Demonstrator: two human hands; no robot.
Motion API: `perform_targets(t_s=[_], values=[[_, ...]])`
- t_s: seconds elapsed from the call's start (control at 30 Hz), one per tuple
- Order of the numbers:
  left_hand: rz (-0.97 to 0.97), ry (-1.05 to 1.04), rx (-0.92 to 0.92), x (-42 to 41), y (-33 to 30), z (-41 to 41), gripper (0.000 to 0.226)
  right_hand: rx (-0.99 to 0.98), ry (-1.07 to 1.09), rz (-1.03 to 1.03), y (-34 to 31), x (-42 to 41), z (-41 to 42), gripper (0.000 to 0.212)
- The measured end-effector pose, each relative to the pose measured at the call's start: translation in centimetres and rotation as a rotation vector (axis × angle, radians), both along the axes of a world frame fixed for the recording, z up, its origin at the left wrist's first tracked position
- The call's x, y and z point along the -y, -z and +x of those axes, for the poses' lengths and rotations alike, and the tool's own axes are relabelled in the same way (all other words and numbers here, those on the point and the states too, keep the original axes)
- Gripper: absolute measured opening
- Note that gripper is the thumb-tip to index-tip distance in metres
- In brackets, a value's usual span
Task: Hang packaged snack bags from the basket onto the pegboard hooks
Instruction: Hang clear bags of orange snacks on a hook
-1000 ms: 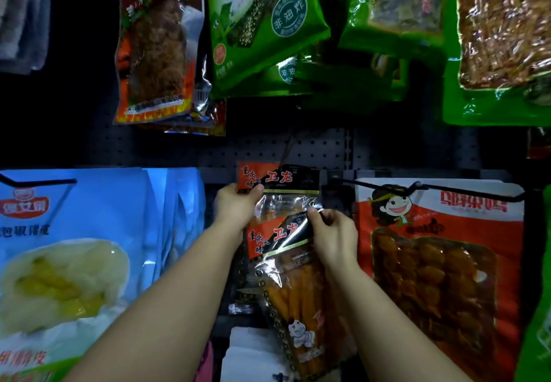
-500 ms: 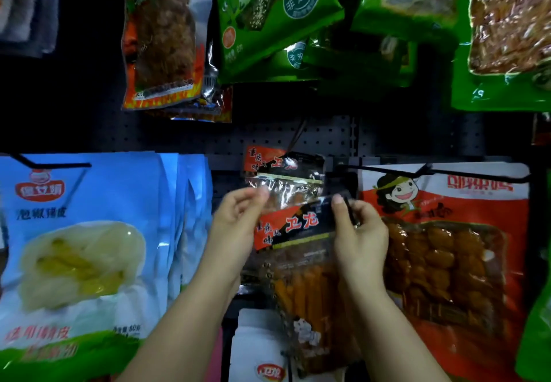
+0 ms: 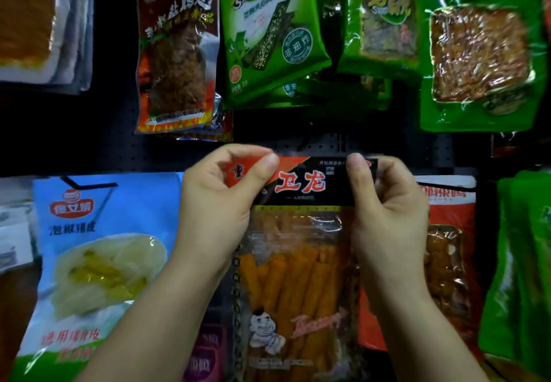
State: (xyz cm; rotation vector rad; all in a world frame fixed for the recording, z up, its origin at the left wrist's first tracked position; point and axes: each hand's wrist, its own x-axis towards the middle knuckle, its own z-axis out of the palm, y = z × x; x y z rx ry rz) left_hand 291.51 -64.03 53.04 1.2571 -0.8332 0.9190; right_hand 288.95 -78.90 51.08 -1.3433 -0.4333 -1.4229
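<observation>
The orange snack bag (image 3: 301, 262) is held up before the pegboard (image 3: 325, 146), its header pinched at both top corners by left hand (image 3: 217, 202) and right hand (image 3: 387, 211); light, floppy, slippery film, best gripped there.

I have one view only, from the camera worn on the head. It faces the pegboard (image 3: 328, 146) almost square on, tipped slightly down, and sits close: hanging bags fill the picture edge to edge. Both forearms come in from the bottom edge and meet just below the pegboard's bare strip, near the picture's middle. Bags above that strip are cut off by the top edge, and straight lines bend toward the corners from the wide lens.
</observation>
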Motion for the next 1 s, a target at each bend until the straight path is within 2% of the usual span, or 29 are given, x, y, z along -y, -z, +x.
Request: perform_targets(t_s=[0.1, 0.17, 0.27, 0.4, 0.57, 0.8, 1.0], values=[[0.017, -0.007, 0.045, 0.2, -1.5, -0.9, 0.002, 0.04, 0.034, 0.016, -1.3, 0.0, -1.1, 0.03], [0.019, -0.026, 0.072, 0.3, -2.4, -1.2, 0.011, 0.049, 0.072, 0.008, -2.1, 0.1, -1.4, 0.033], [0.032, -0.044, 0.096, 0.6, -3.5, -1.6, 0.008, 0.035, 0.154, -0.022, -3.3, 0.3, -1.6, 0.039], [0.046, -0.092, 0.042, 1.0, -4.6, -1.6, 0.008, -0.029, 0.251, -0.066, -4.3, 0.8, -1.3, 0.041], [0.036, -0.028, -0.102, 1.2, -4.8, -0.8, 0.009, -0.057, 0.405, -0.122, -4.4, 0.6, -1.0, 0.043], [0.016, 0.144, -0.247, 0.6, -4.6, -0.5, 0.004, -0.073, 0.416, -0.166, -4.3, 0.3, -0.5, 0.025], [-0.027, 0.269, -0.263, 0.3, -5.5, -0.6, 0.006, -0.059, 0.412, -0.166, -5.2, -0.3, -0.5, 0.037]])
